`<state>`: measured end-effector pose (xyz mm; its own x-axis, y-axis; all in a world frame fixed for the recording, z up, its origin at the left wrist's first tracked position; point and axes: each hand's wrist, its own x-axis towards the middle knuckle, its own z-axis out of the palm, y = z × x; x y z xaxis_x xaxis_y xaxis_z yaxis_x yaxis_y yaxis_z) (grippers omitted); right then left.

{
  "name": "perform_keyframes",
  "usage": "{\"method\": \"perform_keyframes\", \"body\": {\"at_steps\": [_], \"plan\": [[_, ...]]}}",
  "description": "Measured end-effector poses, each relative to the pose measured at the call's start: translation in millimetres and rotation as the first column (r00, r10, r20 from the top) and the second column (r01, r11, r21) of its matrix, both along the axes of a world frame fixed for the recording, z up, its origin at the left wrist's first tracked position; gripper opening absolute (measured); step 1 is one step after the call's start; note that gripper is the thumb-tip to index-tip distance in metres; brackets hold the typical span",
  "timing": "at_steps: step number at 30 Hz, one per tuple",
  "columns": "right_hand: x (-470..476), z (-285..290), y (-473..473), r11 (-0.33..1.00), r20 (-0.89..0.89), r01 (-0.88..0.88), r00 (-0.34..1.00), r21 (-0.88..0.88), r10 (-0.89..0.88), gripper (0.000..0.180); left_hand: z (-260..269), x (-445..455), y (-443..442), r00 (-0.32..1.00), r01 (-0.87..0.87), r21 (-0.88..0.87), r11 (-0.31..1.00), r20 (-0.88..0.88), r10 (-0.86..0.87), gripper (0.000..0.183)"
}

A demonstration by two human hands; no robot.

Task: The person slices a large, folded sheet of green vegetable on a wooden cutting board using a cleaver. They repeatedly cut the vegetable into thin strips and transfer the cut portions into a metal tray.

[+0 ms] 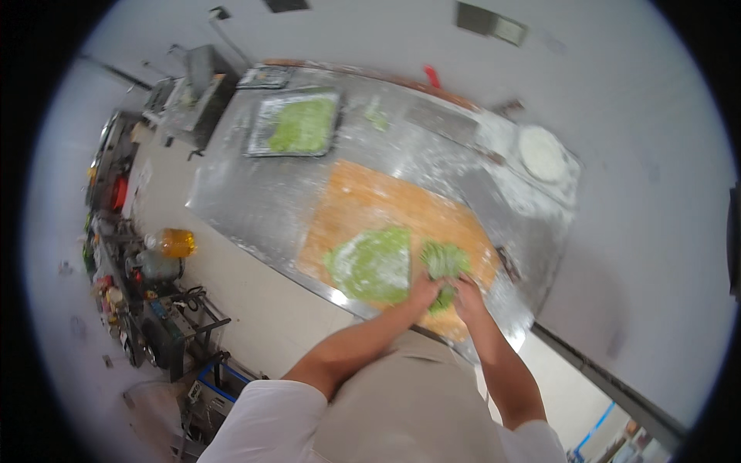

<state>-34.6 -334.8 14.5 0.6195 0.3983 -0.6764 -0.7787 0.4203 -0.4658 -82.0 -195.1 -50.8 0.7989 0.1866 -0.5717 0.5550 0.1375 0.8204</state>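
Observation:
My left hand [426, 292] and my right hand [468, 296] meet at the near end of a pile of cut green dough strips [444, 258]. Fingers of both hands pinch the strips, and more green dough shows between and below them. The picture is blurred there, so the exact grip is hard to make out. Left of the pile, beside my left hand, lies a flat green dough sheet [371, 265] dusted with white flour. Both rest on a wooden board [376, 194] at the table's near edge.
On the steel table [249, 199], a metal tray [263, 124] holds another floured green sheet [304, 124]. A broad metal blade [486, 191] lies right of the board, with a dark handle [508, 263] nearby. A pile of white flour [542, 153] sits at the far right corner.

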Motion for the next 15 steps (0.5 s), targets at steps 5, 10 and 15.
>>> {"method": "perform_keyframes", "body": {"at_steps": [5, 10, 15], "plan": [[-5, -24, 32, 0.982, 0.29, -0.054, 0.951, -0.18, 0.105, 0.036, 89, 30, 68, 1.0, 0.016, -0.256, 0.966, -0.006, -0.018, 0.048], [48, 85, 190, 1.0, 0.019, 0.023, 1.0, 0.0, -0.023, 0.036, 147, 68, 204, 0.999, 0.045, -0.071, 0.996, -0.002, -0.046, 0.048], [131, 102, 368, 0.997, 0.063, -0.073, 0.995, 0.032, 0.071, 0.04, 171, 143, 392, 0.981, 0.096, 0.13, 0.987, 0.155, -0.116, 0.045]]}}
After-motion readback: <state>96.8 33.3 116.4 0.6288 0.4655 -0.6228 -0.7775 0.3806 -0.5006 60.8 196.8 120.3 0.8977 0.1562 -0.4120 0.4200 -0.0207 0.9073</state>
